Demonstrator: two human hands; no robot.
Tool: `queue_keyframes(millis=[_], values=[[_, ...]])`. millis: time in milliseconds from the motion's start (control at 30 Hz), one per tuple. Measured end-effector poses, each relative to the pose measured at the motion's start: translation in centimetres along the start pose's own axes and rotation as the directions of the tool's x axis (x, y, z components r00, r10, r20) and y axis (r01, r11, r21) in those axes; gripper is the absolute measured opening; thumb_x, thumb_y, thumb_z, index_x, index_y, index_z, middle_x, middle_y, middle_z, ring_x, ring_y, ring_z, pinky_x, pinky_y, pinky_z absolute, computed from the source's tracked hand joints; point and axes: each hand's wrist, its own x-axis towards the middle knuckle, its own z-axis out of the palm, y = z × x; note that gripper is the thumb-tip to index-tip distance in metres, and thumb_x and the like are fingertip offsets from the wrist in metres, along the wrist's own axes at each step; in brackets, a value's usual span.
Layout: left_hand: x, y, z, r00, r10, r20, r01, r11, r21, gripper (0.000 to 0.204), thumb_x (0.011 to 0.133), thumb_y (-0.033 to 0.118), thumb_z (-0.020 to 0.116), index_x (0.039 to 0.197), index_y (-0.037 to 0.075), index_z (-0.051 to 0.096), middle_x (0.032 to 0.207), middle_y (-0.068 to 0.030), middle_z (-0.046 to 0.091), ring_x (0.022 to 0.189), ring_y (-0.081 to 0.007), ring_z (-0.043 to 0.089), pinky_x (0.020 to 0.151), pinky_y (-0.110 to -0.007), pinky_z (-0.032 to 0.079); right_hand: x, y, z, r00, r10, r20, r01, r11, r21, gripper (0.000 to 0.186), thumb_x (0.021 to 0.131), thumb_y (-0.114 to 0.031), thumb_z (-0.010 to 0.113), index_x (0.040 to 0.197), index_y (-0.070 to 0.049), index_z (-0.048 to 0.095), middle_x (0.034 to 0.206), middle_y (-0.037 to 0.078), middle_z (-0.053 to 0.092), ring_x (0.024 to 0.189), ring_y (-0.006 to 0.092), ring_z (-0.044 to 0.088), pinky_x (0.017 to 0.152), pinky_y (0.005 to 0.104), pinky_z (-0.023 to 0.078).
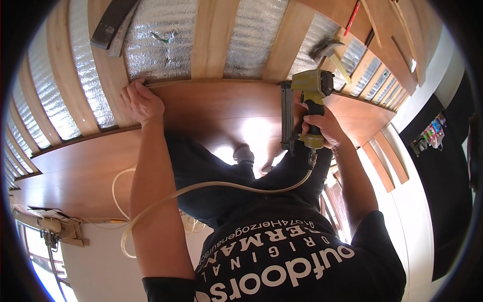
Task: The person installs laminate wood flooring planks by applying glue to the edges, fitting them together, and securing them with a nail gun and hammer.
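My right hand [324, 126] is wrapped round the grip of a yellow-green and black pneumatic nail gun [308, 83]. The gun's long dark magazine stands over a reddish-brown floorboard [221, 103], and its nose is near the board's far edge. Whether the nose touches the wood is hidden. A pale air hose [226, 184] runs from the base of the grip leftward across my body and left forearm. At the left end of that board's far edge, my left hand [143, 103] is closed, its bent fingers gripping the edge.
Beyond the laid boards, wooden battens [214, 38] alternate with silver foil [161, 38]. A hammer [326, 50] lies at far right, near a red pencil [352, 17] and loose boards [377, 55]. A dark-and-metal square [114, 25] rests far left. Two short strips [385, 161] lie right.
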Motion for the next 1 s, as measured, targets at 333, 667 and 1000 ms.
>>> queue_keyframes(millis=[333,667,1000], values=[[-0.2,-0.3,0.3,0.999,-0.009,-0.038,0.009,1.0,0.015,0.023,0.103,0.018,0.049,0.095,0.01,0.069,0.096,-0.0103,0.066,0.091,-0.0366,0.059,0.086,-0.048,0.046,0.5,-0.2,-0.6,1.0,-0.031,0.004,0.031,0.999,-0.045,0.046,0.089,-0.003,0.064,0.134,-0.006,0.054,0.089,0.008,0.063,0.066,0.0183,0.064,0.062,0.0346,0.057],[-0.1,-0.5,0.5,1.0,-0.005,-0.001,0.005,1.0,0.015,0.029,0.106,0.021,0.044,0.098,0.011,0.069,0.103,-0.0102,0.067,0.101,-0.036,0.059,0.094,-0.048,0.045,-3.0,-0.2,-11.7,0.916,-0.163,-0.366,0.196,0.979,0.056,0.022,0.091,-0.011,0.066,0.109,-0.006,0.055,0.082,0.006,0.06,0.063,0.0176,0.062,0.057,0.036,0.057],[-0.6,-2.5,2.0,0.997,0.0,-0.072,0.009,0.993,0.117,0.031,0.107,0.025,0.044,0.099,0.011,0.071,0.102,-0.0088,0.069,0.1,-0.0346,0.062,0.091,-0.047,0.049,2.9,-2.0,-15.5,0.972,-0.035,-0.232,0.052,0.996,0.069,0.014,0.091,-0.016,0.066,0.087,-0.004,0.06,0.067,0.008,0.06,0.056,0.0203,0.061,0.054,0.0356,0.056]])
